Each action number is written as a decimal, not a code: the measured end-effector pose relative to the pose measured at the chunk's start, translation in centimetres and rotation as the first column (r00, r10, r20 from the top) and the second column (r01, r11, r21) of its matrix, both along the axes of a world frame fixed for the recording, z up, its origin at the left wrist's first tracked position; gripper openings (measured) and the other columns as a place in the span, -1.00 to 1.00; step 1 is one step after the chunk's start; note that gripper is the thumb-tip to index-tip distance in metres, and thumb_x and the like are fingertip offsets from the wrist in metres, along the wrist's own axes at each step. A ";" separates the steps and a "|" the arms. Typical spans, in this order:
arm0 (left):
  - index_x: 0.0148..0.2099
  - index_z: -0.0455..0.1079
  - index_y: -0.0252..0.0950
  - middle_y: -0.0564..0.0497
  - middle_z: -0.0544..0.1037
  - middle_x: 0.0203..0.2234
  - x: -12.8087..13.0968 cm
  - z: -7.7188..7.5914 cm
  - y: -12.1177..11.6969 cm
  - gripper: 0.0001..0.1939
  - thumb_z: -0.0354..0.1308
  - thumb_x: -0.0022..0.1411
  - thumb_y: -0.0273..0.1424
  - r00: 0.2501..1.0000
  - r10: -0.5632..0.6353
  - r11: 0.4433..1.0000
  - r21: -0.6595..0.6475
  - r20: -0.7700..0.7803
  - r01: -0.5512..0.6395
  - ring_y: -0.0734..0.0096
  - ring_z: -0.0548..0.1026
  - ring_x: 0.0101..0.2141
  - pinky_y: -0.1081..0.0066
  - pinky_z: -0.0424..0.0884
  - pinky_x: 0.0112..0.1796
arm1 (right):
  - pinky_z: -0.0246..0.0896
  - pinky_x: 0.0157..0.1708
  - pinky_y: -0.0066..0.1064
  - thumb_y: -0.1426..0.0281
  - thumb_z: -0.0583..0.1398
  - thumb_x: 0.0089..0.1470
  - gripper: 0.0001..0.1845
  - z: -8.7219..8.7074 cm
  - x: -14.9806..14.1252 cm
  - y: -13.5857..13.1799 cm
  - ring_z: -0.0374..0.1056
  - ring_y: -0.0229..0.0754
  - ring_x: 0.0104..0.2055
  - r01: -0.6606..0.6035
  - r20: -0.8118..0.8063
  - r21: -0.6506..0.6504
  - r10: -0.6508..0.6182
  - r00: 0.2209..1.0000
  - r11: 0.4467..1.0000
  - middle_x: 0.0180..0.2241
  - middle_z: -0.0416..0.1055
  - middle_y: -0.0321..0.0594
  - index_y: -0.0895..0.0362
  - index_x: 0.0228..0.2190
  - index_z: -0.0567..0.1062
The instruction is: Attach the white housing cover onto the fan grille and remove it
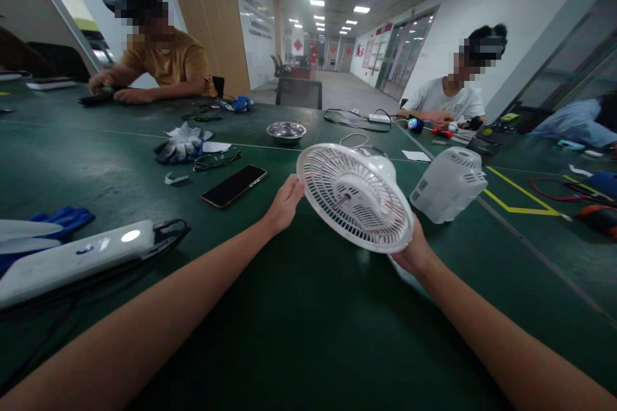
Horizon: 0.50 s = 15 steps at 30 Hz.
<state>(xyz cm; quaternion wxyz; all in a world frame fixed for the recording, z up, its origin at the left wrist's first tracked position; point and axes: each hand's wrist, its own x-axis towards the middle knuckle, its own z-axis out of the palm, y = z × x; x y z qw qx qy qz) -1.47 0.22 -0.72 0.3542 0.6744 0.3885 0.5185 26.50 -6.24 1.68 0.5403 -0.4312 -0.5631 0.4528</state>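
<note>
I hold a round white fan grille with its motor hub [354, 196] above the dark green table [308, 308]. My left hand [284, 205] grips the grille's left rim, fingers curled against it. My right hand [413, 250] clasps the lower right rim from beneath; the fingers are mostly hidden behind the grille. A white cable runs from behind the fan. A second white fan part [448, 183] lies on its side just to the right, apart from my hands.
A black phone [233, 185], glasses [216, 160], grey gloves [182, 144] and a steel bowl [286, 131] lie beyond my left hand. A white power bank [77, 257] and blue gloves [58, 221] sit at left. Two people work at the far side of the table; tools and yellow tape lie at right.
</note>
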 end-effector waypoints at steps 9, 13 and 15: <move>-0.15 0.59 -0.30 -0.10 0.71 -0.27 1.1 -0.3 0.0 -0.65 0.51 0.11 -0.21 0.930 -0.016 0.909 -0.381 0.368 0.167 0.15 0.69 -0.25 0.04 0.67 -0.11 | 0.57 -0.12 0.06 -0.10 0.02 0.28 -0.41 -0.5 -0.8 0.0 0.61 0.10 -0.11 -0.276 -0.040 -0.220 0.274 0.961 0.935 -0.10 0.65 -0.06 0.01 0.06 0.50; -0.22 0.61 -0.30 -0.05 0.70 -0.38 1.2 0.1 -0.3 -0.70 0.51 0.10 -0.22 0.958 0.035 0.937 -0.342 0.283 0.067 0.17 0.68 -0.35 0.08 0.68 -0.21 | 0.56 -0.16 0.06 -0.04 0.14 0.24 -0.27 -1.5 0.1 1.1 0.59 0.08 -0.12 -0.127 0.040 -0.098 0.131 0.991 0.987 0.02 0.57 -0.04 -0.09 0.34 0.18; -0.23 0.61 -0.30 -0.05 0.69 -0.41 1.2 0.4 -0.5 -0.71 0.50 0.11 -0.21 0.969 0.038 0.949 -0.314 0.243 0.041 0.19 0.66 -0.38 0.11 0.67 -0.26 | 0.56 -0.19 0.05 -0.01 0.21 0.21 -0.11 -1.9 1.7 2.0 0.58 0.07 -0.17 -0.007 0.128 -0.013 0.009 0.992 1.000 -0.03 0.56 -0.06 -0.09 0.40 0.00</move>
